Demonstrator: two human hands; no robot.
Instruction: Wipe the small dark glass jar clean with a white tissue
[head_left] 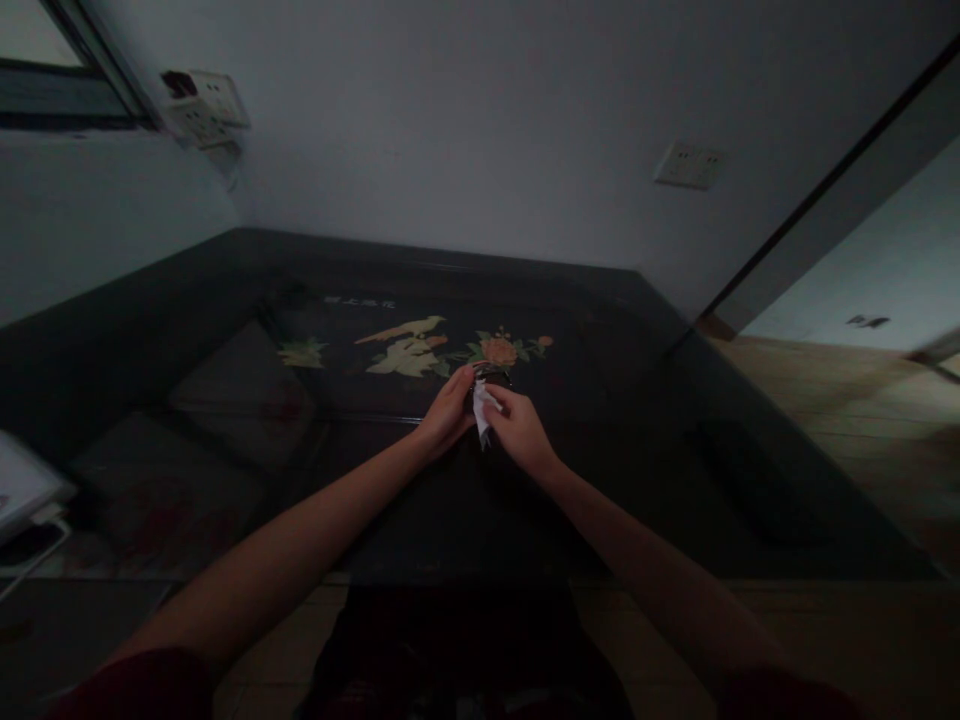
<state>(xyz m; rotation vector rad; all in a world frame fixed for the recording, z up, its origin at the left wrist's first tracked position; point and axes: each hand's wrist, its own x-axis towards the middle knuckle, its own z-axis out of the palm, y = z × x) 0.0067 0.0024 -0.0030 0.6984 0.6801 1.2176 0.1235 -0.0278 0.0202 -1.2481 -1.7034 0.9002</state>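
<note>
Both my hands meet over a dark lacquered table [585, 330] painted with birds and flowers. My right hand [519, 428] is closed on a small crumpled white tissue [482, 412]. My left hand [447, 410] is closed around a small dark round object [491, 372] with a shiny rim. The tissue touches that object. Most of the object is hidden by my fingers, so I cannot name it.
Dark cushions [240, 395] lie on the left of the table. A white device with a cable [26, 495] sits at the far left edge. Wall sockets [688, 165] are on the grey wall. A doorway and wooden floor [847, 400] lie to the right.
</note>
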